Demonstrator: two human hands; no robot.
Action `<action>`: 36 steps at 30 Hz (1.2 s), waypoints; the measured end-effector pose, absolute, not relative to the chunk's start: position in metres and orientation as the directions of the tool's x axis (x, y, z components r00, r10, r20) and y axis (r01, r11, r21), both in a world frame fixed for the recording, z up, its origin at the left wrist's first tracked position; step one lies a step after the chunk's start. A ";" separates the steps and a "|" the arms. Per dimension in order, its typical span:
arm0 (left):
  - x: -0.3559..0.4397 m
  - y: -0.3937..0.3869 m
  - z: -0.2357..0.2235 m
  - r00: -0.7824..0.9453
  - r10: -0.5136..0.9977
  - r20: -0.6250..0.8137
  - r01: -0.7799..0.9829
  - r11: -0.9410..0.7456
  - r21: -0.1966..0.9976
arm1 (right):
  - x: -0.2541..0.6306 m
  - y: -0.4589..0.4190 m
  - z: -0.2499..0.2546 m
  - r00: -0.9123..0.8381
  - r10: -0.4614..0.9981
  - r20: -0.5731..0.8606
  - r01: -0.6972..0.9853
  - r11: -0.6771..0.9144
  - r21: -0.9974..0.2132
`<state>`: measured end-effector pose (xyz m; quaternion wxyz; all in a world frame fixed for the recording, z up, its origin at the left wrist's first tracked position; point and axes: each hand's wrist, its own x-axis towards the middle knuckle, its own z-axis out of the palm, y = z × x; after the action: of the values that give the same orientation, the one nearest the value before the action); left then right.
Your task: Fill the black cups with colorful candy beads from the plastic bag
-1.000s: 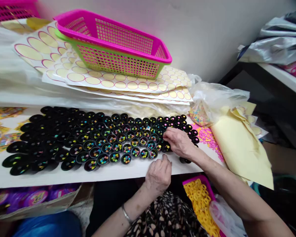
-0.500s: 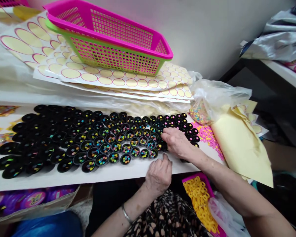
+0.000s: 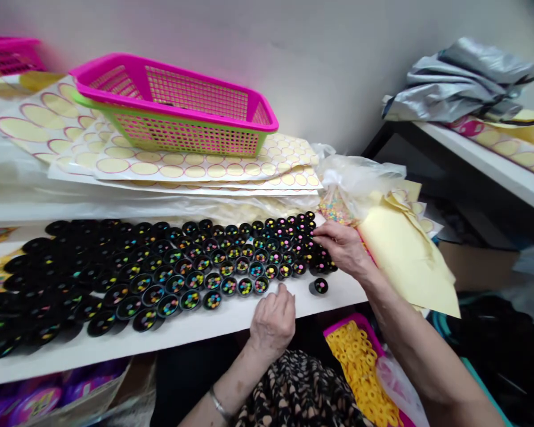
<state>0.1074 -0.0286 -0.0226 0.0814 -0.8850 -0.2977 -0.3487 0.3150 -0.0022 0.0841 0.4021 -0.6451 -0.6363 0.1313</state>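
Observation:
Rows of small black cups (image 3: pixel 196 280) stand close together on the white table, many holding small coloured beads. My right hand (image 3: pixel 342 248) is at the right end of the rows, with thumb and forefinger pinched over cups that hold pink pieces. Whatever sits between those fingertips is too small to make out. My left hand (image 3: pixel 273 323) is by the table's front edge, just before the front row, its fingers curled in. Its palm is hidden. One black cup with a pink piece (image 3: pixel 321 286) stands apart, below my right hand.
Behind the cups, a pink basket nested in a green one (image 3: pixel 187 133) sits on sheets of oval stickers (image 3: pixel 196 171). A clear bag of beads (image 3: pixel 336 204) and yellow paper (image 3: pixel 403 255) lie on the right. Below the edge is a bin of yellow rings (image 3: pixel 360 367).
My right hand has moved from the front cups towards the right end of the rows, uncovering cups there. My left hand stays near the front edge. The camera view has shifted.

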 end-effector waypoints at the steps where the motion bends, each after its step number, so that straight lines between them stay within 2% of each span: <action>1: 0.107 -0.028 -0.023 0.576 0.465 0.673 0.581 -0.812 0.064 | 0.329 -0.012 0.082 0.297 0.889 0.348 0.666 0.068 -0.742; 4: 0.108 -0.026 -0.024 0.561 0.440 0.701 0.573 -0.817 0.055 | 0.368 -0.042 0.065 0.613 0.751 0.246 0.507 -0.135 -0.851; 6: 0.109 -0.025 -0.025 0.557 0.419 0.716 0.568 -0.822 0.040 | 0.388 -0.058 0.047 0.668 0.722 0.180 0.484 -0.237 -0.842; 8: 0.111 -0.023 -0.026 0.561 0.405 0.722 0.560 -0.828 0.029 | 0.399 -0.069 0.027 0.645 0.747 0.160 0.526 -0.283 -0.802; 12: 0.114 -0.023 -0.024 0.567 0.401 0.719 0.562 -0.827 0.019 | 0.400 -0.072 0.006 0.552 0.809 0.199 0.647 -0.266 -0.714; 19: 0.114 -0.025 -0.021 0.574 0.396 0.716 0.569 -0.822 -0.002 | 0.381 -0.062 0.016 0.432 0.884 0.181 0.848 -0.329 -0.416; 22: 0.113 -0.026 -0.020 0.579 0.401 0.709 0.575 -0.818 -0.006 | 0.376 -0.064 0.019 0.399 0.902 0.168 0.880 -0.325 -0.345; 24: 0.113 -0.026 -0.020 0.581 0.413 0.702 0.580 -0.815 0.000 | 0.376 -0.067 0.020 0.385 0.916 0.112 0.872 -0.321 -0.370; 26: 0.113 -0.027 -0.019 0.582 0.422 0.695 0.581 -0.814 0.007 | 0.377 -0.068 0.020 0.409 0.913 0.010 0.817 -0.361 -0.449; 30: 0.112 -0.027 -0.018 0.581 0.423 0.695 0.581 -0.814 0.009 | 0.383 -0.064 0.019 0.529 0.828 -0.183 0.590 -0.514 -0.623; 33: 0.112 -0.027 -0.019 0.581 0.416 0.700 0.576 -0.817 0.008 | 0.384 -0.059 0.021 0.591 0.784 -0.192 0.520 -0.552 -0.652; 36: 0.113 -0.026 -0.021 0.578 0.409 0.706 0.577 -0.817 0.000 | 0.383 -0.056 0.021 0.611 0.781 -0.126 0.571 -0.546 -0.613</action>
<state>0.1126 -0.0262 -0.0207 0.1153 -0.8809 -0.2796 -0.3642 0.3828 -0.0560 0.0212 0.2672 -0.8569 -0.3944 0.1967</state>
